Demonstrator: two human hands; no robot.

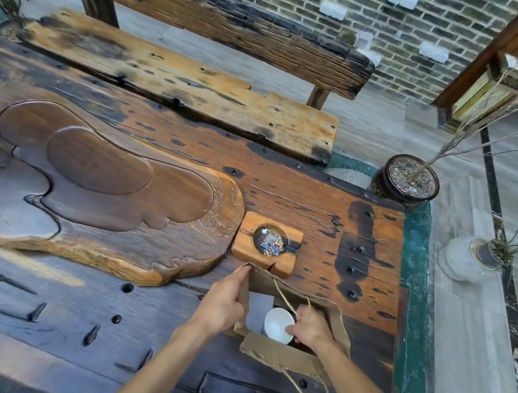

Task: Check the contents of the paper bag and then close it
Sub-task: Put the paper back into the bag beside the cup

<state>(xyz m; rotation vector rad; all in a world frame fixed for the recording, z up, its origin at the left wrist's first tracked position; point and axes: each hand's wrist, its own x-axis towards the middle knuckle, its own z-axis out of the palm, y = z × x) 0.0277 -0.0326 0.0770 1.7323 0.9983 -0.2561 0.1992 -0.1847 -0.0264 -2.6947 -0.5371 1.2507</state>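
Observation:
A brown paper bag [279,354] with twine handles stands open on the wooden table, near its right end. My left hand [222,303] grips the bag's left rim and holds it apart. My right hand [309,328] is inside the mouth of the bag, fingers closed on a white bowl [277,324]. A grey-white flat item [258,307] lies deeper in the bag, left of the bowl. One twine handle [307,389] hangs over the near side of the bag.
A wooden ashtray [266,247] with butts sits just beyond the bag. A large carved wooden tea tray [91,188] fills the table's left. A wooden bench [184,81] stands behind the table. Potted plants [405,181] stand on the floor at the right.

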